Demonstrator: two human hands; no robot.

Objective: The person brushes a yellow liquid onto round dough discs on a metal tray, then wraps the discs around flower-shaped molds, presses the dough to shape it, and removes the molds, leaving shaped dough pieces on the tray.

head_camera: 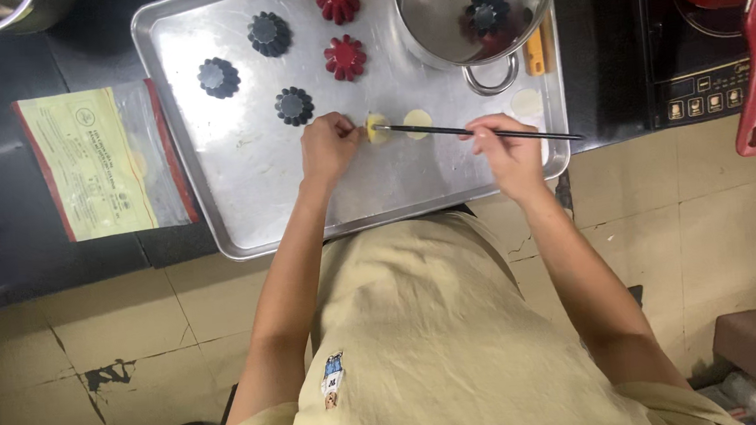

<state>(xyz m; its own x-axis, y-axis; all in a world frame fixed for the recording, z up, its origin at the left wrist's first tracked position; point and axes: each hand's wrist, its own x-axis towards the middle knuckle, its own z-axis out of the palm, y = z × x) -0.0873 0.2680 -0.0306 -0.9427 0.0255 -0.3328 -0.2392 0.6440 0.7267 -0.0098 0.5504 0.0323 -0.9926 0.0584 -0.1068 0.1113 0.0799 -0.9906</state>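
Metal tray point(239, 188), left hand point(328, 144) pinching dough piece point(377, 130), right hand point(504, 145) gripping skewer point(471, 131)

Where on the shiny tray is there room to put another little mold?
The tray is bare along its near edge below the left hand, and left of the dark molds. It is crowded near the pot, dough rounds and right hand.

Pale yellow dough disc point(377, 130): small, round, flat, at left hand point(327, 146) fingertips. Thin black stick point(478, 132): nearly level, gripped in right hand point(505, 148), tip touching the disc.
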